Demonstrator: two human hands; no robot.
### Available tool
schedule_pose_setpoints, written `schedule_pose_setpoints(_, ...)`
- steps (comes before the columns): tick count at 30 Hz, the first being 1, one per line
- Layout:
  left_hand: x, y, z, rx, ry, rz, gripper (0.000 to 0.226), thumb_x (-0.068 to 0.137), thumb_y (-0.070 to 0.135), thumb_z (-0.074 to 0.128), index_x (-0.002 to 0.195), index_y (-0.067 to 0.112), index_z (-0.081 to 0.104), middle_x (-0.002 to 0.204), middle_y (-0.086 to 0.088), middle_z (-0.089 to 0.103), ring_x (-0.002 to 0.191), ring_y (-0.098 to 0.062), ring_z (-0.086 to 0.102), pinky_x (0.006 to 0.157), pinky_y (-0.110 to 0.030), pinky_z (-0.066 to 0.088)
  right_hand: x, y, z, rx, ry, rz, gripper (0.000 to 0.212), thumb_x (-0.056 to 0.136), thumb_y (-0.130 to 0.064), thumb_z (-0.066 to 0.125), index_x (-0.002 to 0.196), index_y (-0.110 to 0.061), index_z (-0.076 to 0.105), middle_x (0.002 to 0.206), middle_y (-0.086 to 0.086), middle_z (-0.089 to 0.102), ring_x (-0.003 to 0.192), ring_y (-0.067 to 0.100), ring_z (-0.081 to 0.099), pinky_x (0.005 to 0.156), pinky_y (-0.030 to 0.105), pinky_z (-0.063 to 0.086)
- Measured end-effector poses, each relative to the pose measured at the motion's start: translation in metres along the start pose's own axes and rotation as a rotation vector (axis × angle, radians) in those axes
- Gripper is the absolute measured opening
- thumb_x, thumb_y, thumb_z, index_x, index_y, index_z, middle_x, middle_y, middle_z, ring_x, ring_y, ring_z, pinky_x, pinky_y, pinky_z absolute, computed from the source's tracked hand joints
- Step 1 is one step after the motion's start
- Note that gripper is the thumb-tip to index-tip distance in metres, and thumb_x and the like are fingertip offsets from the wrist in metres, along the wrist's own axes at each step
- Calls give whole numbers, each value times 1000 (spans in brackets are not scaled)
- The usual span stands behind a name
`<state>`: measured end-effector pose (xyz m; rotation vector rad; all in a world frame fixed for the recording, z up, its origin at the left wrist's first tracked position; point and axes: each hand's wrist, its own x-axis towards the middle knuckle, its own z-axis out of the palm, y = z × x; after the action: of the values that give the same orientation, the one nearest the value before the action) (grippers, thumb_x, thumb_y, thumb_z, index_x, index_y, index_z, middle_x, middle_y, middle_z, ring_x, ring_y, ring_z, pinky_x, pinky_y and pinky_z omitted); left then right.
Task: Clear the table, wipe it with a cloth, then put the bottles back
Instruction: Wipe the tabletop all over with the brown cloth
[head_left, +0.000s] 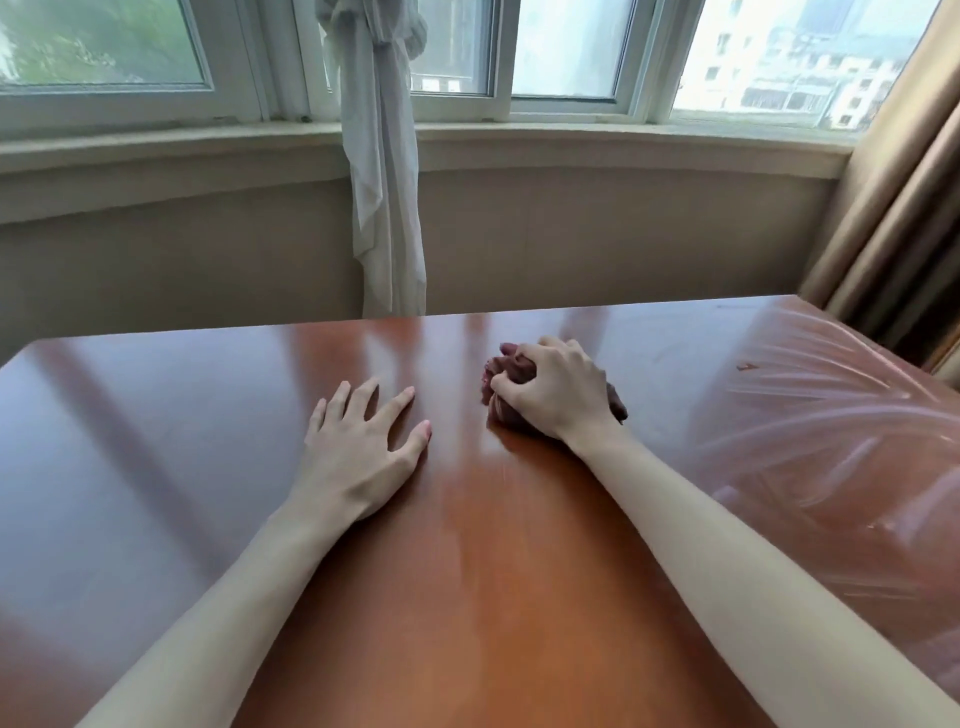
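A glossy reddish-brown wooden table fills the lower view. My right hand grips a bunched dark red-brown cloth and holds it against the tabletop right of centre. My left hand lies flat on the table to the left of the cloth, fingers spread. No bottles are in view.
Clear plastic film covers the table's right part. Beyond the far edge stands a beige wall under a window sill. A knotted white curtain hangs at centre. Brown drapes hang at the right.
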<state>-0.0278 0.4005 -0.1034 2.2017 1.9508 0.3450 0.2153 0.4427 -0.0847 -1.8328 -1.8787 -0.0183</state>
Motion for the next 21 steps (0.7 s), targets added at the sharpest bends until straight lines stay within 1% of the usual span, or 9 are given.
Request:
schedule_pose_setpoints(2,1,0,2,11,10,-5,63,95,73,23,155,52,24,168,8,13,155,-18,2,126,-41,3,53,10,19,-20,8,48,43,80,-63,56,105,-31,71,103,-3,61,107,30,57,80,38,40)
schedule_pose_setpoints(5,5,-2,3,31,32,-13,73,86,78,13,154,53,22,168,10,11,155,-17,2,125,-40,5,121,23,42,-23,11,97,41,81,-63,59,102,-30,72,105,-1,61,109,32,57,82,39,38)
schedule_pose_setpoints(7,5,-1,5,36,42,-17,76,83,79,9,154,54,20,169,11,9,155,-16,2,125,-39,5,148,28,51,-23,14,114,41,81,-63,61,101,-29,72,107,-1,63,110,33,58,85,39,39)
schedule_pose_setpoints(9,7,-2,5,35,34,-22,75,84,79,10,154,54,18,169,11,6,155,-16,1,125,-39,5,152,29,54,-20,21,124,39,81,-61,61,98,-28,72,105,-1,62,109,34,57,84,40,39)
schedule_pose_setpoints(12,7,-2,4,37,11,-14,67,92,76,18,155,54,16,170,10,5,156,-18,1,125,-41,5,112,21,42,-7,-14,79,42,81,-62,59,106,-31,72,105,-2,60,109,32,55,85,40,41)
schedule_pose_setpoints(15,7,0,2,36,-9,-11,65,95,72,22,157,52,15,170,8,6,156,-20,1,126,-43,5,38,6,15,38,-53,17,52,77,-65,53,116,-36,71,108,-6,62,107,29,58,87,38,45)
schedule_pose_setpoints(17,7,0,2,40,-16,-5,65,95,72,22,157,50,17,170,7,8,156,-22,3,126,-45,5,-16,-4,-4,44,-64,-33,46,79,-63,56,113,-36,71,103,-7,62,102,26,58,84,36,45)
schedule_pose_setpoints(19,5,-1,1,37,-27,-3,65,96,72,22,157,49,19,170,5,9,156,-23,4,126,-46,5,-68,-13,-21,49,-48,-90,38,79,-60,59,104,-33,70,98,-9,61,95,24,57,79,34,43)
schedule_pose_setpoints(21,2,-1,0,36,-42,2,66,96,71,23,158,46,19,170,3,9,156,-24,3,126,-46,4,-111,-19,-34,40,-21,-139,35,78,-60,57,95,-31,69,95,-11,60,89,21,55,76,32,40)
